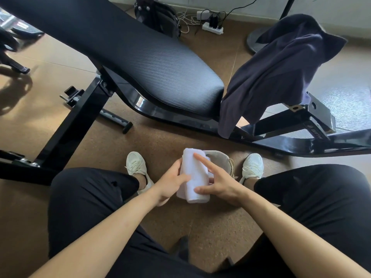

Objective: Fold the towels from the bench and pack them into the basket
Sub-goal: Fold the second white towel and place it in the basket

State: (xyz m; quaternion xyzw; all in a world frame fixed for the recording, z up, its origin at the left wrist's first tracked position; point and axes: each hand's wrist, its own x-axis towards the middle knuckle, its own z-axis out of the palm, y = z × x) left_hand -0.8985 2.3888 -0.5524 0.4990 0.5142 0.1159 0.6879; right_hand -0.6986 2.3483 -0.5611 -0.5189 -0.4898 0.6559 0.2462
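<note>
The left hand [172, 182] cups the near long edge of a folded white towel [193, 175], fingers curled under it. The right hand [218, 182] grips the opposite side, thumb pressed on top and index finger stretched flat along the cloth. The towel is soft terry, folded into a thick oblong. It is held over the basket [220, 159], which stands on the floor between two white shoes [136, 164].

Judged step: folding finished, packing in hand. Next move calls for lowering the bundle into the basket without letting the folds spring open.

At two o'clock a dark towel [281, 73], limp and creased, hangs over the tabletop [160, 69], which is ribbed black padding on a glossy steel frame.
</note>
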